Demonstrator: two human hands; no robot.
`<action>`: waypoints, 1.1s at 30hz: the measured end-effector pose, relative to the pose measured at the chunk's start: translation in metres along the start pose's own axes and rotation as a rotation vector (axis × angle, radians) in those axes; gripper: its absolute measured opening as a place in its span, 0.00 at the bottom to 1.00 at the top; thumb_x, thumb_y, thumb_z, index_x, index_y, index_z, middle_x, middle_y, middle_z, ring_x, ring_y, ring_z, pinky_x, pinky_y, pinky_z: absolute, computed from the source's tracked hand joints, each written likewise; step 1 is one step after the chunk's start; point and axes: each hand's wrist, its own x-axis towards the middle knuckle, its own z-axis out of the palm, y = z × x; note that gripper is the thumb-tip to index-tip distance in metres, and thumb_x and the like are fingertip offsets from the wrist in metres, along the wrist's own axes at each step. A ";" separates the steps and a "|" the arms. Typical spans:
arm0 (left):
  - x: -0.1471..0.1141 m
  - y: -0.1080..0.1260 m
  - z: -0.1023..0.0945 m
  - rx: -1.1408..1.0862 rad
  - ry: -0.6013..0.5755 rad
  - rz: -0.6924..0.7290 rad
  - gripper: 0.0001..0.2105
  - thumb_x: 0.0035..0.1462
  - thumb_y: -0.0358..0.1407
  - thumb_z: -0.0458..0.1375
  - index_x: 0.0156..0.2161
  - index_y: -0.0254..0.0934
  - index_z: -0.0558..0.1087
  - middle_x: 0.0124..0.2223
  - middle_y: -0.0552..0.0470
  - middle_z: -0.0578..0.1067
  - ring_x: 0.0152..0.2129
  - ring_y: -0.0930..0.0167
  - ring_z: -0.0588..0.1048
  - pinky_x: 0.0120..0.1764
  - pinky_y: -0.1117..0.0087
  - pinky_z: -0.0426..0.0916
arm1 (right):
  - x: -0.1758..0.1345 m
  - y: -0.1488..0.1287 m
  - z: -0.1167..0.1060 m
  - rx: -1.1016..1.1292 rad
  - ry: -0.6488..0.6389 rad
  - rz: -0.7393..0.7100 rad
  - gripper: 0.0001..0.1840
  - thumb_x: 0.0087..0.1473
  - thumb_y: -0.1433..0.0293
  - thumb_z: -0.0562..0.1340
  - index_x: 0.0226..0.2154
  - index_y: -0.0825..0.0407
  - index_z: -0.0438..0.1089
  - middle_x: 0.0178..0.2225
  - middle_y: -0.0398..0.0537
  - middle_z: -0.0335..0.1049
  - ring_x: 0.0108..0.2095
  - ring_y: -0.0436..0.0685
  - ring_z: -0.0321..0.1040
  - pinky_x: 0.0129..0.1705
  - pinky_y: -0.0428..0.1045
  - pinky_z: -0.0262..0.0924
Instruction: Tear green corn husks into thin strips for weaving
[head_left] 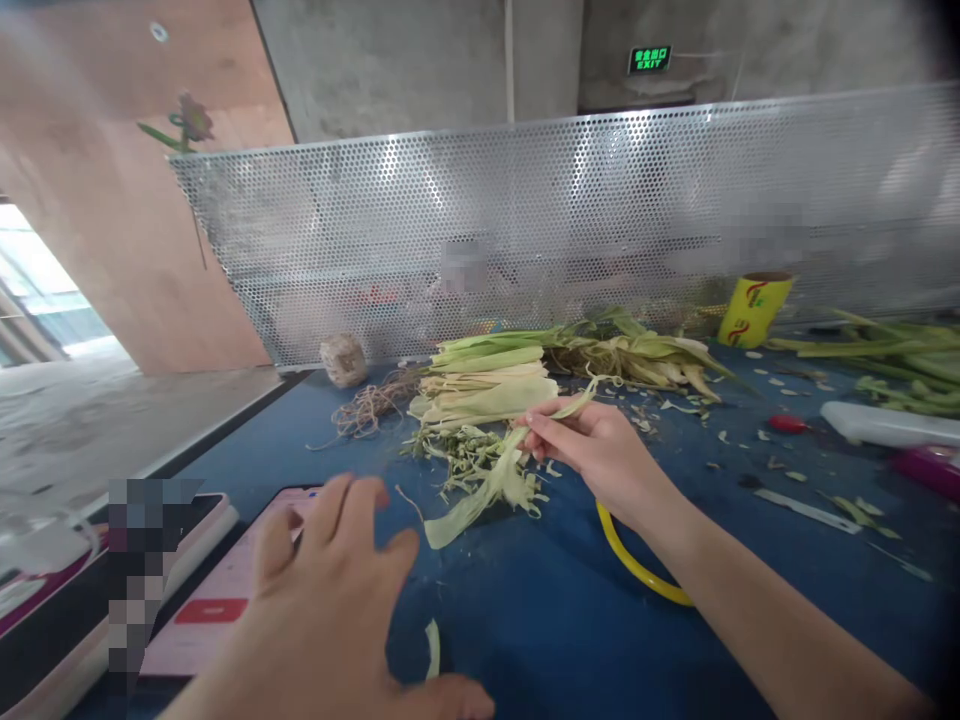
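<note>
My right hand [600, 445] pinches a pale green strip of corn husk [472, 500] between thumb and fingertips. One end of the strip hangs down left to the blue table, and a thin curled end sticks up past the fingers. Low in the view, my left hand [322, 590] is open with its fingers spread, in front of a phone [202, 612] with a lit screen; whether it touches the phone I cannot tell. Behind the right hand lies a stack of flat husks [480, 395], with shredded green bits [461, 445] before it.
Tangled twine [375, 402] and a pale ball [343, 360] lie back left. More husks [645, 358] and a yellow tube [756, 312] stand near the perforated metal screen [525, 220]. A yellow ring [637, 568], a thin blade [806, 508] and a white tool [892, 425] lie to the right.
</note>
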 end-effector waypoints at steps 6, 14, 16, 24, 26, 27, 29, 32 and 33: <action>-0.003 0.010 0.014 -0.178 -0.433 0.043 0.05 0.38 0.33 0.60 0.17 0.39 0.70 0.23 0.53 0.72 0.25 0.68 0.70 0.32 0.66 0.60 | -0.001 -0.004 -0.002 -0.037 0.018 -0.031 0.13 0.49 0.61 0.59 0.28 0.54 0.70 0.23 0.44 0.66 0.25 0.49 0.63 0.32 0.46 0.60; 0.019 -0.022 0.024 -0.536 -0.566 -0.252 0.10 0.48 0.41 0.54 0.25 0.38 0.74 0.30 0.52 0.72 0.26 0.71 0.70 0.30 0.74 0.62 | 0.000 -0.003 -0.004 0.002 0.068 -0.145 0.16 0.51 0.59 0.57 0.21 0.53 0.68 0.19 0.41 0.61 0.23 0.46 0.58 0.27 0.43 0.56; 0.021 -0.029 0.033 -0.466 -0.557 -0.274 0.13 0.48 0.42 0.53 0.25 0.36 0.75 0.34 0.48 0.71 0.28 0.70 0.70 0.33 0.73 0.62 | 0.003 -0.001 -0.007 0.173 0.065 -0.176 0.15 0.49 0.59 0.59 0.22 0.53 0.68 0.20 0.41 0.61 0.23 0.46 0.59 0.29 0.44 0.58; 0.032 -0.031 0.051 -0.417 -0.586 -0.326 0.14 0.46 0.42 0.53 0.25 0.34 0.76 0.28 0.47 0.74 0.26 0.67 0.70 0.29 0.72 0.61 | 0.006 -0.008 -0.014 0.544 0.000 -0.229 0.08 0.48 0.64 0.61 0.24 0.51 0.69 0.20 0.40 0.63 0.24 0.48 0.63 0.31 0.49 0.67; 0.037 -0.030 0.048 -0.445 -0.536 -0.332 0.13 0.46 0.42 0.54 0.24 0.36 0.76 0.27 0.48 0.75 0.25 0.67 0.71 0.29 0.72 0.61 | 0.005 -0.009 -0.014 0.574 -0.004 -0.247 0.07 0.48 0.65 0.61 0.25 0.50 0.69 0.20 0.40 0.64 0.25 0.48 0.64 0.32 0.50 0.68; 0.039 -0.031 0.046 -0.477 -0.508 -0.340 0.12 0.46 0.42 0.54 0.24 0.36 0.76 0.26 0.48 0.75 0.25 0.68 0.71 0.28 0.72 0.61 | 0.004 -0.010 -0.014 0.583 -0.020 -0.248 0.06 0.49 0.65 0.61 0.25 0.50 0.69 0.21 0.40 0.65 0.25 0.48 0.65 0.33 0.50 0.68; 0.044 -0.030 0.041 -0.575 -0.448 -0.383 0.11 0.43 0.42 0.57 0.23 0.37 0.75 0.25 0.49 0.76 0.23 0.68 0.71 0.26 0.73 0.61 | 0.003 -0.010 -0.014 0.581 -0.077 -0.251 0.05 0.50 0.66 0.60 0.27 0.50 0.70 0.23 0.41 0.68 0.28 0.49 0.67 0.35 0.52 0.69; 0.050 -0.025 0.036 -0.827 -0.329 -0.500 0.08 0.38 0.39 0.62 0.21 0.35 0.73 0.23 0.50 0.75 0.21 0.71 0.71 0.24 0.75 0.62 | 0.001 -0.011 -0.014 0.557 -0.161 -0.301 0.06 0.52 0.68 0.58 0.31 0.50 0.71 0.30 0.43 0.71 0.35 0.52 0.69 0.39 0.57 0.68; 0.052 -0.022 0.035 -0.939 -0.305 -0.547 0.08 0.37 0.38 0.63 0.21 0.35 0.73 0.21 0.51 0.74 0.20 0.72 0.70 0.24 0.75 0.62 | 0.001 -0.012 -0.014 0.550 -0.173 -0.326 0.07 0.53 0.68 0.57 0.32 0.49 0.71 0.32 0.43 0.72 0.38 0.54 0.69 0.41 0.58 0.67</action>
